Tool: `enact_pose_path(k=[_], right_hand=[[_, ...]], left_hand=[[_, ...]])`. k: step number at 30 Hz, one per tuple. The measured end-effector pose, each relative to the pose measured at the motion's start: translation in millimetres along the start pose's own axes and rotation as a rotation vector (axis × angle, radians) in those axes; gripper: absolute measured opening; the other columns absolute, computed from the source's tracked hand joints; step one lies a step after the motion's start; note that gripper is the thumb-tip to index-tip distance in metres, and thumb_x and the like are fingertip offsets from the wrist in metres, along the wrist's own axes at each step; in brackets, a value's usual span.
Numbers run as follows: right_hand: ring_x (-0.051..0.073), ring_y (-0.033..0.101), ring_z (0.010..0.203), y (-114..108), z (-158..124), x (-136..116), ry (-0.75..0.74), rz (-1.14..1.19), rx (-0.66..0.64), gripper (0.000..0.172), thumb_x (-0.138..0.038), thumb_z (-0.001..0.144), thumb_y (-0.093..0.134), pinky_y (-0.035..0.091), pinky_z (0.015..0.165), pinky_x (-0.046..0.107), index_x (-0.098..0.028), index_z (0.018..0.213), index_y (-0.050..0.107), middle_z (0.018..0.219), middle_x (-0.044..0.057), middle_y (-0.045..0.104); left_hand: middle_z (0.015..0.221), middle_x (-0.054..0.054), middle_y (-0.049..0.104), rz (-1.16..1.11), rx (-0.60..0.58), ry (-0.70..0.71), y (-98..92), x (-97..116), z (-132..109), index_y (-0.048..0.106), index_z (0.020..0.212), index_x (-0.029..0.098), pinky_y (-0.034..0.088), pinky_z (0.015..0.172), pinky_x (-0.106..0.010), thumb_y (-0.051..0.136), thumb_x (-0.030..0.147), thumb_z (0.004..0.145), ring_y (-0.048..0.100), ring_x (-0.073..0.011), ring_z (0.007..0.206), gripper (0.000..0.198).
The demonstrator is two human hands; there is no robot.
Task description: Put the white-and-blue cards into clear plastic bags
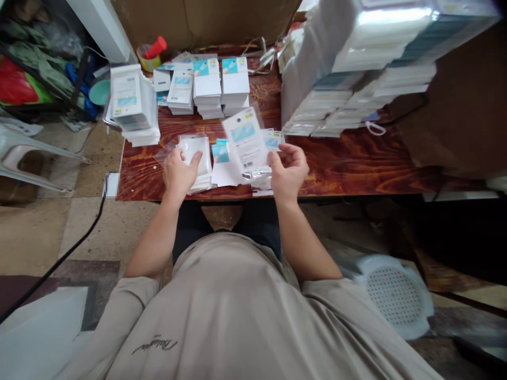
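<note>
My right hand [290, 173] is closed on a printed card in a clear sleeve [247, 138], pinching it near its lower right edge. The card is tilted, with a blue picture and lines of print facing up. My left hand [179, 171] rests on a stack of clear plastic sleeves [202, 150], thumb and fingers apart. Between the hands lies a pile of blue-and-white cards [224, 166], partly covered by the raised card. Under and beside my right hand are more sleeved cards [261, 177], partly hidden.
A tall pile of packed sleeves [317, 89] stands on the right of the wooden table [356, 169]. Card stacks [207, 87] line the back, and another stack [132, 100] sits at the left edge. A plastic stool [396, 295] is at lower right.
</note>
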State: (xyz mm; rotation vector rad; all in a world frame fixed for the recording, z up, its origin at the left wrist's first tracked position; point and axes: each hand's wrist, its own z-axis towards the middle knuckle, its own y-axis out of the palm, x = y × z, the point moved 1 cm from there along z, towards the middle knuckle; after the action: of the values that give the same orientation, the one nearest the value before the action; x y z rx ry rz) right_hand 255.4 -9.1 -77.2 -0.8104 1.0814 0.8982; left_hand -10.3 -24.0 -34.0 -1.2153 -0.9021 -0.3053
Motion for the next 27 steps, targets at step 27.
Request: enact_pose_path(k=[27], right_hand=[[0.029,0.069,0.103,31.5,-30.9,-78.2,-0.747,-1.099,-1.196,0.029,-0.027,0.109,0.045,0.035,0.067,0.034,-0.010,0.113,0.067,0.113,0.018,0.073]], left_hand=[[0.081,-0.005,0.076,-0.970,-0.116,-0.365,13.0,-23.1,45.3,0.059,0.092,0.019,0.063,0.075,-0.031,0.071,0.029,0.090,0.079,-0.0196,0.079,0.016]])
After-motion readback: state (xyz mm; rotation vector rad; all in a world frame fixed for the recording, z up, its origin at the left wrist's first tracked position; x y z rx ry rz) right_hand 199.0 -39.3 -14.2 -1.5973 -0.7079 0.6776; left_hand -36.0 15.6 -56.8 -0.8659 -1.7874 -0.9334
